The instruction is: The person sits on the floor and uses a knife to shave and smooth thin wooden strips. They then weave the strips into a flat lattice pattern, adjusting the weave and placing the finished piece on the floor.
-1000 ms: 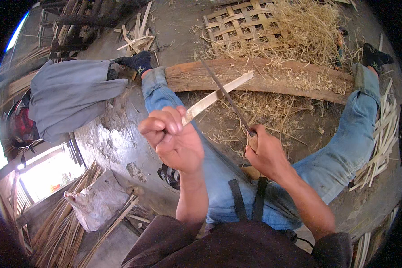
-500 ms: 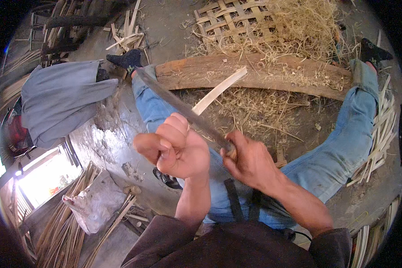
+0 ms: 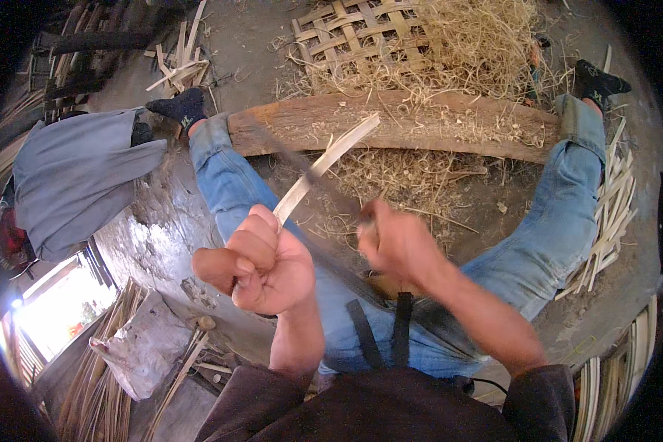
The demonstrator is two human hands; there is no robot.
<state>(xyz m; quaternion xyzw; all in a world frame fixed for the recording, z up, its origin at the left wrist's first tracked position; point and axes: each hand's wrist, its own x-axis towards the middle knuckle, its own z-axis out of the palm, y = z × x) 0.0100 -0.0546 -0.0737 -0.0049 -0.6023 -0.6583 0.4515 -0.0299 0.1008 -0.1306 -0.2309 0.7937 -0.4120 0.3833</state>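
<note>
My left hand [image 3: 261, 261] is closed round the lower end of a pale split-wood or bamboo strip [image 3: 331, 160], which points up and away to the right. A thin curl stands off the strip's edge near its middle. My right hand [image 3: 401, 247], slightly blurred, grips the handle of a long dark knife. Smeared by motion, the knife's blade [image 3: 331, 190] slants from that hand toward the far left and crosses the strip. Whether the edge touches the strip I cannot tell.
A wooden plank [image 3: 398, 125] lies across between my outstretched legs. Beyond it are a woven strip lattice [image 3: 361, 37] and a heap of shavings [image 3: 482, 44]. Cut strips [image 3: 604, 214] lie by my right leg. Grey cloth [image 3: 74, 177] hangs at left, above a pale sack [image 3: 144, 342].
The view has shifted, so the surroundings sit further left. The blade has swung against the strip, now crossing it midway, and a curl shows on the strip. Both hands keep their grip.
</note>
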